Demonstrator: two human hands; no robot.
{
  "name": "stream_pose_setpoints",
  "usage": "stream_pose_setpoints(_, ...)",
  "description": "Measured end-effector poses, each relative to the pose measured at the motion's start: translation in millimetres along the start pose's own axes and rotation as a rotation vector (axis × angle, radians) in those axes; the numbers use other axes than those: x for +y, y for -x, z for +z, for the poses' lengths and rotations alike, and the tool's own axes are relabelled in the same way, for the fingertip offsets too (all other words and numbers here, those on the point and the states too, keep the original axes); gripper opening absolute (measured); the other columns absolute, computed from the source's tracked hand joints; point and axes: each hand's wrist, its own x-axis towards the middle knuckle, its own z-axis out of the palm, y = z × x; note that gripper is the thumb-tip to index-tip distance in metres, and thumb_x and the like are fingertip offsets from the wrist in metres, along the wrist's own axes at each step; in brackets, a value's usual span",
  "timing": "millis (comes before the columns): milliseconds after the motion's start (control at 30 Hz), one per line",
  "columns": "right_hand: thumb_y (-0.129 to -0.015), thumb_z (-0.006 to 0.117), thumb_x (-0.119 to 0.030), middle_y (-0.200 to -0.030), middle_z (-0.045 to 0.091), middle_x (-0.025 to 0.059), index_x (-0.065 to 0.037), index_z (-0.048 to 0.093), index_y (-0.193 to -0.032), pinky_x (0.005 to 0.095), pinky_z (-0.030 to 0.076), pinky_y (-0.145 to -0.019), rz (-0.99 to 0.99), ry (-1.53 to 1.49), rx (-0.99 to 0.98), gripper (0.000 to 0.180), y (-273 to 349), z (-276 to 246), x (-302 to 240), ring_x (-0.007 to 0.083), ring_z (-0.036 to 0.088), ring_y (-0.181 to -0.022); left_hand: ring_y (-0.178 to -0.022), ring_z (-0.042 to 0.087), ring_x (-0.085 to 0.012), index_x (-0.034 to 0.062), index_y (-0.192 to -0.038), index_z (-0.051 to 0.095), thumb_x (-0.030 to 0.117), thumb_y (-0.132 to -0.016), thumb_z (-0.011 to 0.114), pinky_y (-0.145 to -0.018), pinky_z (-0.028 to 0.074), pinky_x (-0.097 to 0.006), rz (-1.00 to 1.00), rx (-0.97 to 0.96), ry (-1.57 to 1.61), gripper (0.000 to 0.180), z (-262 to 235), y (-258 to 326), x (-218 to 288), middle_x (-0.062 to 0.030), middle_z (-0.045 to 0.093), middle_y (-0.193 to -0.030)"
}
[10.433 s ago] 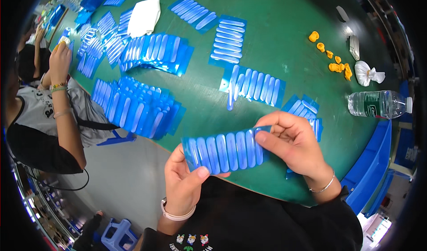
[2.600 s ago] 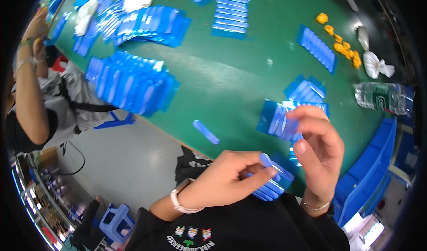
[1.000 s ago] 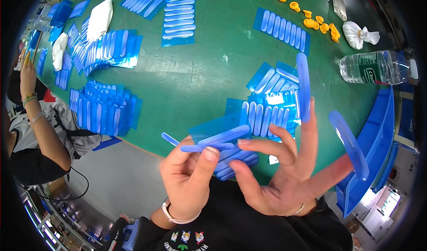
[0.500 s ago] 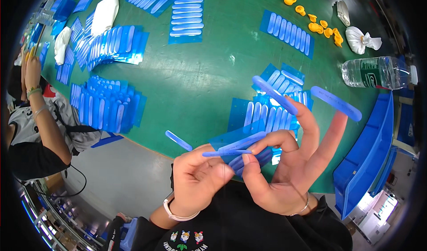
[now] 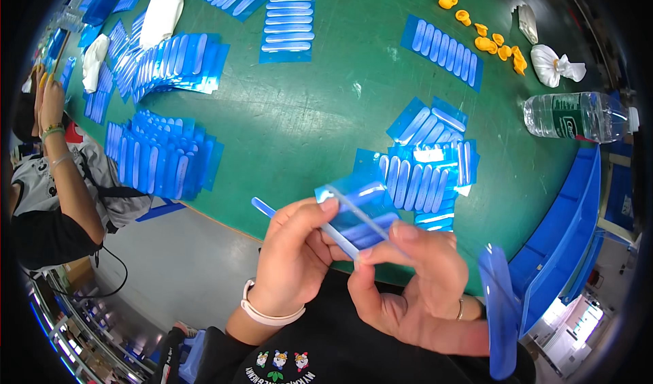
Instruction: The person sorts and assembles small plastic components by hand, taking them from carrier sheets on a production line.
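Note:
Low in front of me, my left hand pinches a blue film sheet bearing a few rounded blue strips. My right hand is closed at the opposite side of this sheet, its fingertips on the ends of narrow strips seen nearly edge-on; motion blurs them. One of these, a pale strip, spans between both hands. Another loose blue strip clings to an outstretched finger of my right hand. Beyond my left hand a further strip sticks out; what bears it is hidden.
Loose strip-covered sheets lie just ahead on the green table. Larger stacks stand left. Yellow finger cots, a water bottle and a blue bin are right. A co-worker's arm is far left.
My right hand has come down and turned, folding in fingers that were raised. One strip has gone from its raised fingertips into the pinch area. My left thumb has shifted up onto the sheet.

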Motion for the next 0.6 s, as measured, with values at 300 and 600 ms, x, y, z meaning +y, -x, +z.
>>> stream_pose_setpoints(300, -0.066, 0.066, 0.004, -0.128, 0.039, 0.0205, -0.003, 0.002, -0.144, 0.0244, 0.046, -0.062, 0.586, -0.543, 0.361, 0.101, -22, -18, 3, 0.0159, 0.057, -0.071, -0.078, 0.066, -0.0182, -0.0040, -0.097, 0.061, 0.024, -0.094, 0.049, -0.072, 0.055, -0.030, 0.089, -0.115, -0.158, 0.030, -3, 2, 0, -0.0124, 0.065, -0.091)
stream_pose_setpoints(600, -0.065, 0.064, 0.013, -0.128, 0.040, 0.0186, -0.004, 0.004, -0.144, 0.0219, 0.045, -0.062, 0.750, -0.550, 0.196, 0.100, -21, -27, 13, 0.0131, 0.056, -0.070, -0.083, 0.064, -0.0161, -0.0074, -0.101, 0.060, 0.024, -0.094, 0.050, -0.076, 0.052, -0.029, 0.043, -0.194, -0.336, 0.034, -12, 3, -1, -0.0103, 0.065, -0.090)
